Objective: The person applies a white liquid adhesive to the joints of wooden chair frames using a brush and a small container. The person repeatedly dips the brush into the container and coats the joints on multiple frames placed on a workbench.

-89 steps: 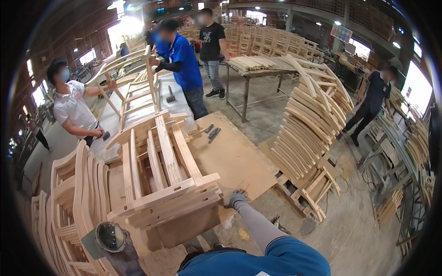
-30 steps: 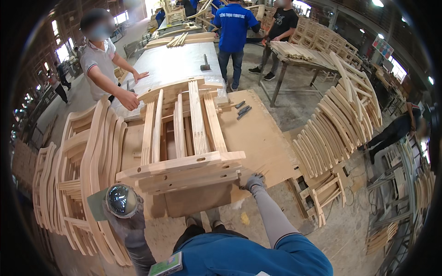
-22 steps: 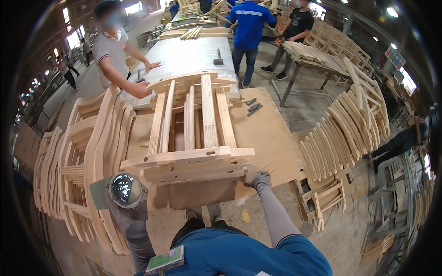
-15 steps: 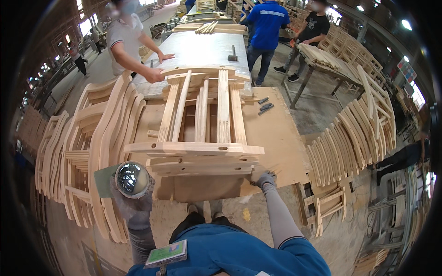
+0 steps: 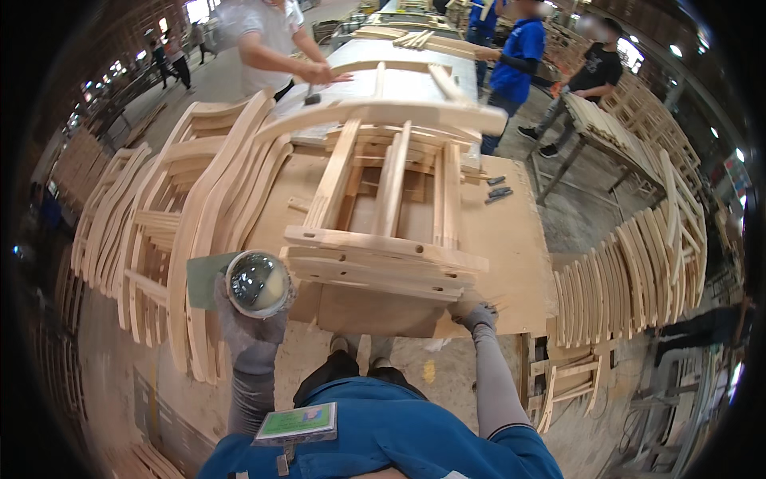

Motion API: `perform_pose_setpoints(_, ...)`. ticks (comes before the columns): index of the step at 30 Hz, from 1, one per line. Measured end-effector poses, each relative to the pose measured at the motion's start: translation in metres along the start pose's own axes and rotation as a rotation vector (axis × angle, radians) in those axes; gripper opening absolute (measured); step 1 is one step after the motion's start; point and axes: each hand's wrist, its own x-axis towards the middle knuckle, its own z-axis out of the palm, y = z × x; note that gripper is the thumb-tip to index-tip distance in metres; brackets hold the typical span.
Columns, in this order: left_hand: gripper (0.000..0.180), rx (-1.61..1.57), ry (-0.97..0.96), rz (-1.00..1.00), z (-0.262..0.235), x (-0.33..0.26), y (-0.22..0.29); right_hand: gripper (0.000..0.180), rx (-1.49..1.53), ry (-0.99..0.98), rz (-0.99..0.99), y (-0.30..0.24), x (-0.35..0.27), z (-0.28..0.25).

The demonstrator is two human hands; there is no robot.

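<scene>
- Swung round since the earlier frames, the wooden chair frame [image 5: 383, 215] now lies square across the desk [image 5: 519, 247], its curved top rail pointing away towards a co-worker in a pale shirt [image 5: 267, 40].
- Its near end is gripped at the right corner by the right hand [image 5: 476, 314], gloved fingers curled over the rail.
- A round, shiny-topped tool [image 5: 257, 283] is held upright in the gloved left hand [image 5: 247, 335], fingers wrapped closed around it, just beside the frame's left corner.
- Stacked chair backs [image 5: 159, 231] are leaned at the left.
- Positioning appears to be the step in hand; next, the frame likely needs steadying before the tool is applied.
</scene>
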Motion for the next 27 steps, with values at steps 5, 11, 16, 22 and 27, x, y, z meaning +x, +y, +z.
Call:
perform_pose_setpoints(5,0.05,0.164,0.108,0.143,-0.008,-0.006,-0.01,0.125,0.01,0.052,0.002,-0.016,-0.016,0.001)
perform_pose_setpoints(11,0.05,0.044,0.095,0.074,-0.013,-0.006,-0.003,0.094,-0.147,0.239,-0.122,-0.011,-0.013,0.015)
perform_pose_setpoints(16,0.053,0.259,0.028,0.12,-0.017,-0.001,-0.001,0.066,-0.205,0.331,-0.31,0.019,0.02,0.026)
perform_pose_setpoints(22,0.053,-0.11,-0.096,-0.048,-0.016,-0.017,0.023,0.073,-0.188,0.394,-0.347,0.016,0.004,0.013)
perform_pose_setpoints(27,0.052,0.001,0.038,0.106,-0.033,-0.017,0.025,0.095,-0.156,0.219,-0.201,-0.004,-0.016,0.002)
